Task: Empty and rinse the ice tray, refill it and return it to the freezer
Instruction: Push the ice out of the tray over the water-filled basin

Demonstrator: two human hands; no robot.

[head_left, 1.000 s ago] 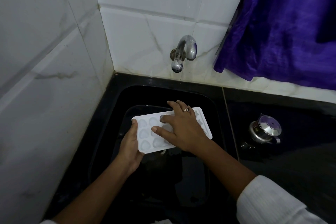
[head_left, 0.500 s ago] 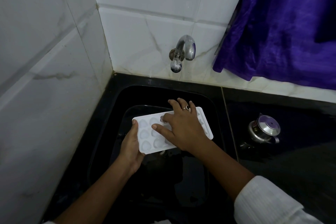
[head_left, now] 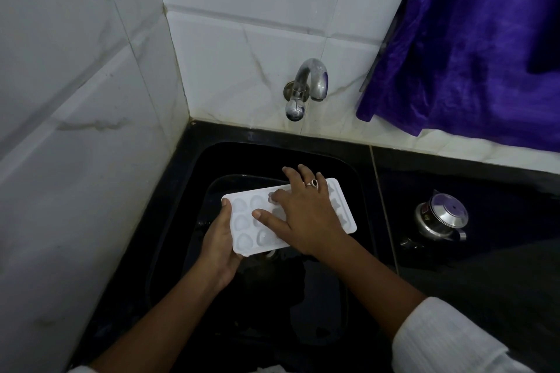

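Two steps judged outstanding (refill, freezer): white plastic ice tray (head_left: 242, 222) gripped by L hand (head_left: 218, 248), pressed by spread R hand (head_left: 306, 215).

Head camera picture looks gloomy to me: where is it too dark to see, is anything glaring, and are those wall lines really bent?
In the head view the black sink swallows nearly all detail, while the white ice tray stands out clearly; small highlights gleam on the tap and steel pot; the tile joints slant and bow slightly, a wide-angle effect.
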